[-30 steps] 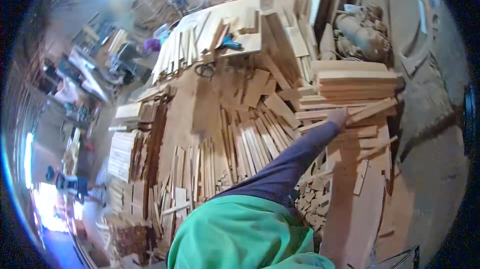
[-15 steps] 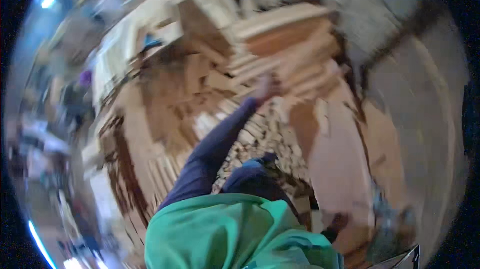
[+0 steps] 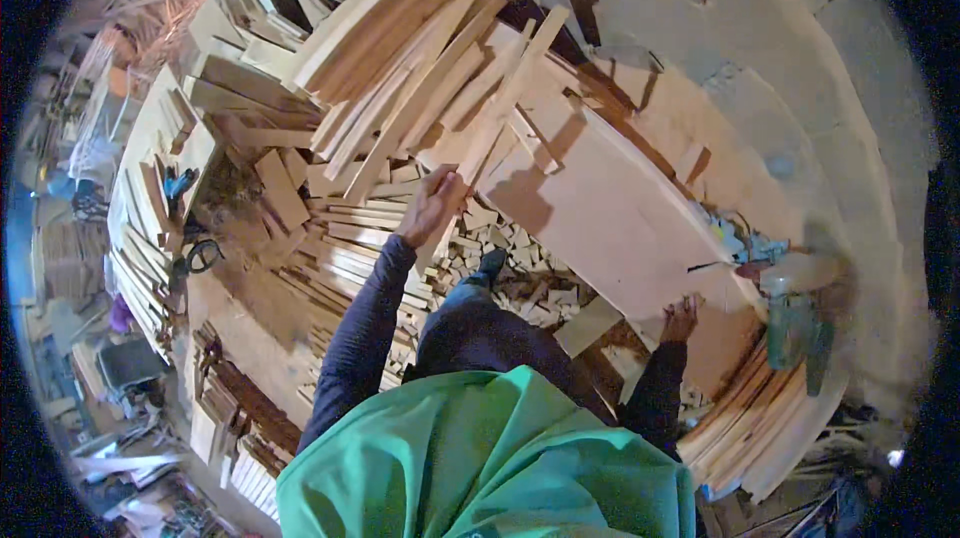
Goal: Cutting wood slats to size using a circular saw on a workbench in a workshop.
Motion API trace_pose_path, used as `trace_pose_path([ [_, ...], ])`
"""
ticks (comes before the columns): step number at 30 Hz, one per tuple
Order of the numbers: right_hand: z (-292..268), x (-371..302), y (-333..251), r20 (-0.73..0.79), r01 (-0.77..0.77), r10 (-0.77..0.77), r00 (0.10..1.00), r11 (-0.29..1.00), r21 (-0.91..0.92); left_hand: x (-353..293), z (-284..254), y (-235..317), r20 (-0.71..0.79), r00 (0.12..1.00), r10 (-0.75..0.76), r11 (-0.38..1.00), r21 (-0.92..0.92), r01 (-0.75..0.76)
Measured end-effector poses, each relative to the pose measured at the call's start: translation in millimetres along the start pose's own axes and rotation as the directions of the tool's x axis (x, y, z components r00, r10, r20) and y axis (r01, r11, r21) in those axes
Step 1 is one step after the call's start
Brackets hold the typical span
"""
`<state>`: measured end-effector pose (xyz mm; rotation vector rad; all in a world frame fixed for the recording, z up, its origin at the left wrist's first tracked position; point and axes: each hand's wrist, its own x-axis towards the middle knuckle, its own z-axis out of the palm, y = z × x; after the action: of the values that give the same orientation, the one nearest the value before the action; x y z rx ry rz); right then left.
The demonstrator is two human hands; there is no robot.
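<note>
My left hand [image 3: 433,206] is closed round the near end of a thin wooden strip [image 3: 515,88], which slants up and right over the edge of a wide pale board [image 3: 610,208]. Beside that hand, several loose strips [image 3: 420,78] lie in a slanting pile. At the right, my right hand [image 3: 680,320] is at the near part of the board, its fingers apart and nothing seen in them. Whether it presses on the surface is hard to tell.
Small wood offcuts [image 3: 545,283] cover the floor round my foot [image 3: 490,263]. Longer strips [image 3: 340,238] lie to the left. A greenish container [image 3: 790,328] stands at the board's right end, near stacked planks [image 3: 750,428]. A cracked wall or floor surface [image 3: 790,68] lies beyond.
The view has turned and sharpened from a blur. My left hand, earlier reaching at the strip pile, now plainly grips a strip end. My right hand has come forward over the board.
</note>
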<state>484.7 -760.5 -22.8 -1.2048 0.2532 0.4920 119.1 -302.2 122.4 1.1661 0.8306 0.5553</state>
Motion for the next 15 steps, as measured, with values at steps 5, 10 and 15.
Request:
trace_pose_path([
  [5,-8,0,-4,0.050,-0.017,0.024,0.998,0.991,-0.135,4,17,-6,0.036,0.987,0.156,0.960,0.229,-0.160],
  [10,15,-11,0,-0.014,0.054,-0.061,0.998,0.954,-0.294,6,20,-13,0.003,0.953,0.303,0.897,0.335,-0.287],
  [15,-13,5,1,0.066,-0.009,0.023,0.998,0.976,-0.216,-3,38,18,0.030,0.927,0.373,0.807,0.482,-0.341],
])
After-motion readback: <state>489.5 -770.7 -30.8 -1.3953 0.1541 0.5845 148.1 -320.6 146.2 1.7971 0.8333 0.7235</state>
